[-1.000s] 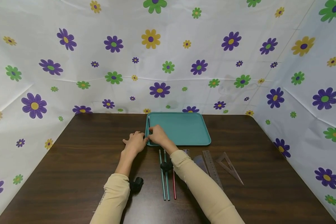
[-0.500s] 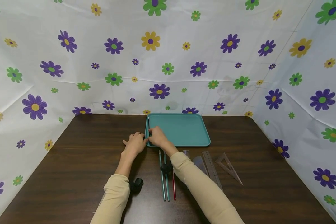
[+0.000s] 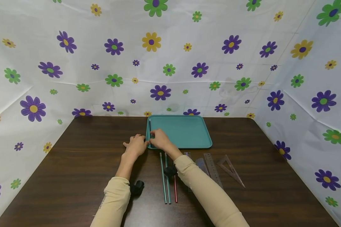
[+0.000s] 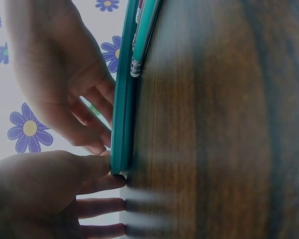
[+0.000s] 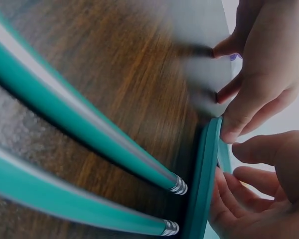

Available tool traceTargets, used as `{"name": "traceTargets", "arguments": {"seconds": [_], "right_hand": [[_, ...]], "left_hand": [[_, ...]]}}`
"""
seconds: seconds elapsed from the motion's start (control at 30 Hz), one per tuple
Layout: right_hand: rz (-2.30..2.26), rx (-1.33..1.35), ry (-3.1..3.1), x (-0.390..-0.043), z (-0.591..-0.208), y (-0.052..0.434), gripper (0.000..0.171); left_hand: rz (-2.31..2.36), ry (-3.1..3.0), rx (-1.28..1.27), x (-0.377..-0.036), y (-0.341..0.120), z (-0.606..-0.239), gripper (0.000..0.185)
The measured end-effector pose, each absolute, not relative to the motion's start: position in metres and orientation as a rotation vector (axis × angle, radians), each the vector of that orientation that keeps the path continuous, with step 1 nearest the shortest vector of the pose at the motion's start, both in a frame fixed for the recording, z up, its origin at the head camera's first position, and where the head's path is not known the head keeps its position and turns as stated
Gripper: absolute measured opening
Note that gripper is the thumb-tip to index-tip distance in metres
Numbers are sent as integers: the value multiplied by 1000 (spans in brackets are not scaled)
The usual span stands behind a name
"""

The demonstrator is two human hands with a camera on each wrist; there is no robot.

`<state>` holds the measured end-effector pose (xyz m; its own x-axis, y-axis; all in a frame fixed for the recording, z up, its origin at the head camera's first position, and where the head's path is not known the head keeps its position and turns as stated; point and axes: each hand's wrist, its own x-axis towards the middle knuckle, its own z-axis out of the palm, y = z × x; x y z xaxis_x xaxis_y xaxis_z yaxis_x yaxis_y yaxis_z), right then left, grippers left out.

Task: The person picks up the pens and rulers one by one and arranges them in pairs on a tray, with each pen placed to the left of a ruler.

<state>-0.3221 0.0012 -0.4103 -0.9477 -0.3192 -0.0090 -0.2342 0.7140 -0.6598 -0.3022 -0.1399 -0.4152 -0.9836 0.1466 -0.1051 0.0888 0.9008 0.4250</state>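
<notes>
In the head view a black pencil (image 3: 150, 124) lies lengthwise along the left side of the teal tray (image 3: 182, 131). My right hand (image 3: 161, 140) reaches into the tray's near left corner and pinches the near part of this pencil; its fingertips are mostly hidden there. Just left of that corner rests my left hand (image 3: 135, 147), fingers spread on the table and thumb touching the rim, as the right wrist view shows. Two teal pencils (image 3: 163, 179) and a red pencil (image 3: 176, 190) lie in front of the tray, pointing away from me.
Right of the pencils lie a clear ruler (image 3: 213, 168), a bluish clear piece (image 3: 200, 164) partly behind my right sleeve, and a clear set square (image 3: 231, 170). The dark wooden table (image 3: 82, 176) meets a flowered cloth (image 3: 116, 97) at the back and sides.
Both hands keep almost the same places at the tray's corner. The head view shifts slightly; the pencils, rulers and tray stay put.
</notes>
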Motion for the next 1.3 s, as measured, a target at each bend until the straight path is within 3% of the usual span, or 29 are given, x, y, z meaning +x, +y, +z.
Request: {"name": "traceTargets", "arguments": {"seconds": [1.3], "right_hand": [[-981, -528, 2851, -307, -404, 16, 42]], "left_hand": [[662, 2945, 180, -300, -138, -413, 47]]}}
